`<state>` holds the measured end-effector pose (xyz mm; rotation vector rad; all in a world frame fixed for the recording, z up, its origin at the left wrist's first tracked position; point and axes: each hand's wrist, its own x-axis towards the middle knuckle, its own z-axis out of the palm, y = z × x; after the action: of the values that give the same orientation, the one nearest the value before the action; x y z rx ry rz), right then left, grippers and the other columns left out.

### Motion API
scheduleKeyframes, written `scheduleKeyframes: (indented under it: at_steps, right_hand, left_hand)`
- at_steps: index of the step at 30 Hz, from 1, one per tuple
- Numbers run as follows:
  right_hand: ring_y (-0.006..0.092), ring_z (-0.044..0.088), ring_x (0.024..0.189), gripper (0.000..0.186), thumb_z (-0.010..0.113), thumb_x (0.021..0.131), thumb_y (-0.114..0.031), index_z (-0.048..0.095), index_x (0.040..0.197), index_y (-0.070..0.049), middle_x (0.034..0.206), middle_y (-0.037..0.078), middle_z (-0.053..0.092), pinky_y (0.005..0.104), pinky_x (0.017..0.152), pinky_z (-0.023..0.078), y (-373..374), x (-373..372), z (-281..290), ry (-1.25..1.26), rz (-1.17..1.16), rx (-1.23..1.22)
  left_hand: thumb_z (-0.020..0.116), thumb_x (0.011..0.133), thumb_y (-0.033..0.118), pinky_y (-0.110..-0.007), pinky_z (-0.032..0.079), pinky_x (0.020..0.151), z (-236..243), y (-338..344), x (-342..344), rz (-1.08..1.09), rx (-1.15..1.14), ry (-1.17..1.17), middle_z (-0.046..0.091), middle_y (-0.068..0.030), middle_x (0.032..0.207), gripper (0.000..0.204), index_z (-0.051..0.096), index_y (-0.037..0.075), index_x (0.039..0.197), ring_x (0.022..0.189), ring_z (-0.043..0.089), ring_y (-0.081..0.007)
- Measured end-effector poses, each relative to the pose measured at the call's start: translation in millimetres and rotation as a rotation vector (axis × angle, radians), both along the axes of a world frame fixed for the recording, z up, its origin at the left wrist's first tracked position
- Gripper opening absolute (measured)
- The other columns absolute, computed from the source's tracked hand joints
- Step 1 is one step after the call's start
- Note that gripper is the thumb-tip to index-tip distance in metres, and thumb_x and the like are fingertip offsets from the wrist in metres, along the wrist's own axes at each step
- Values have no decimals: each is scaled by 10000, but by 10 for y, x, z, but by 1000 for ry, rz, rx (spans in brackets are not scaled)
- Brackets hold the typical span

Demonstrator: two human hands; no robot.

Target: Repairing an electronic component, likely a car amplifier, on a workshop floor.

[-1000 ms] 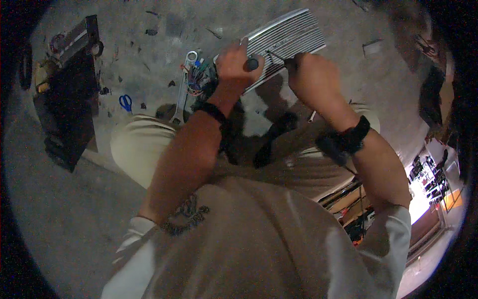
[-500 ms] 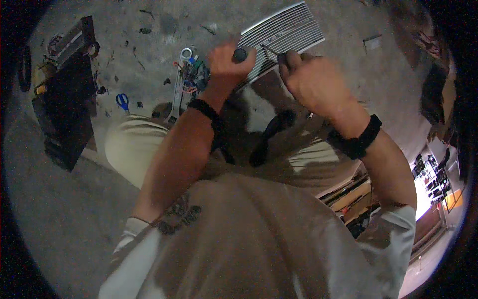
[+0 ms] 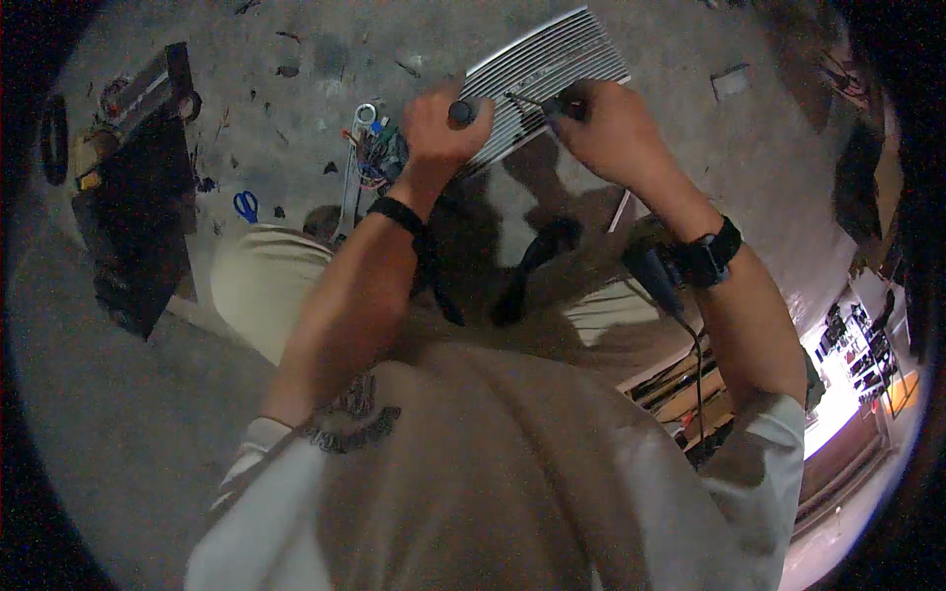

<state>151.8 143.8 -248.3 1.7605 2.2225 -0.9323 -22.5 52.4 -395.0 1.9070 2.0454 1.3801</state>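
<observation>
A silver ribbed metal panel (image 3: 567,57) lies at a slant in front of me, beyond my knees. My left hand (image 3: 439,128) is at its left edge, closed round a black round-ended handle (image 3: 460,112); the rest of that tool is hidden. Over the panel's near right part, my right hand (image 3: 606,133) grips a screwdriver (image 3: 530,100). Its dark handle is mostly inside my fingers, and the thin shaft points left, tip at the ribs. Whether the tip touches the panel I cannot tell.
Left of my left wrist lie a large wrench (image 3: 351,187) and a bundle of coloured wires (image 3: 376,158). Blue-handled scissors (image 3: 245,206) rest farther left, near a black case (image 3: 138,236). A dark device with a cable (image 3: 655,276) shows beside my right wrist.
My right wrist has turned, so the watch face now shows, and the hand sits slightly higher. The cabled device beside it has come into clearer view. Both hands keep their holds.
</observation>
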Motion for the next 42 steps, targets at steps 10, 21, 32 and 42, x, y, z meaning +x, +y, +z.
scheduleKeyframes:
  at_steps: [10, 21, 32, 42]
  right_hand:
    - [345, 692, 837, 147, 619, 846, -131, 685, 936, -36, 973, 147, 677, 448, 700, 571, -129, -224, 130, -314, 863, 99]
    - [376, 690, 956, 326, 709, 822, -227, 710, 1090, -42, 1025, 217, 709, 422, 841, 549, 76, -90, -135, -59, 32, -45]
    - [359, 702, 875, 215, 578, 868, -148, 688, 996, -15, 1051, 216, 662, 452, 686, 592, 17, 44, 63, -270, 1036, 137]
    - [394, 689, 794, 262, 684, 832, -186, 723, 1058, -58, 922, 190, 712, 474, 732, 550, -103, -42, -82, -213, 198, -11]
  left_hand:
    - [668, 751, 325, -484, 552, 636, 157, 85, -91, -83, -713, -108, 691, -201, 793, 472, 701, -45, 1042, 710, 694, -375]
    - [683, 750, 366, -476, 556, 671, -158, -4, -42, -1, -184, 46, 691, -214, 825, 536, 698, -49, 1088, 718, 685, -385]
    - [706, 764, 433, -498, 537, 679, -131, -25, -33, 23, -409, 204, 698, -190, 853, 564, 690, 23, 1152, 759, 696, -364]
    - [705, 772, 435, -462, 548, 702, 2, 27, -94, -87, -598, 6, 710, -182, 902, 614, 667, -20, 1184, 821, 697, -337]
